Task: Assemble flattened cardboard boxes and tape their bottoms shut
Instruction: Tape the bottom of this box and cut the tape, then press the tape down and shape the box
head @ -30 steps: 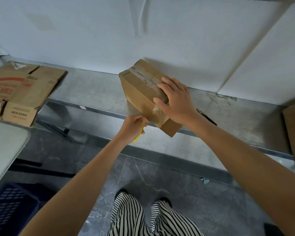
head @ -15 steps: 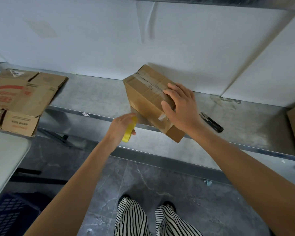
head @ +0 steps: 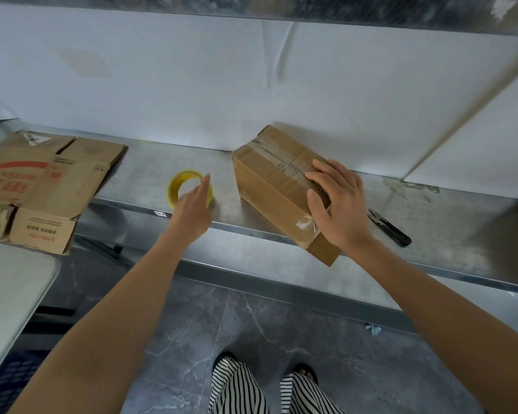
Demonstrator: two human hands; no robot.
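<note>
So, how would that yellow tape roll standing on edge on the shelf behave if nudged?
Probably rolls: the tape roll stands on its round edge on the smooth metal shelf. It looks narrow, so it may tip flat. Likely light, being a hollow ring.

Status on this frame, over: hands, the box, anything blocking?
Left hand open at upright yellow tape roll. Right hand resting on taped cardboard box, corner overhanging shelf edge. Nothing blocking.

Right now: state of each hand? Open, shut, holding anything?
left hand: open, fingers straight beside the yellow tape roll, no grip on it.
right hand: open, fingers spread, resting on the cardboard box.
</note>
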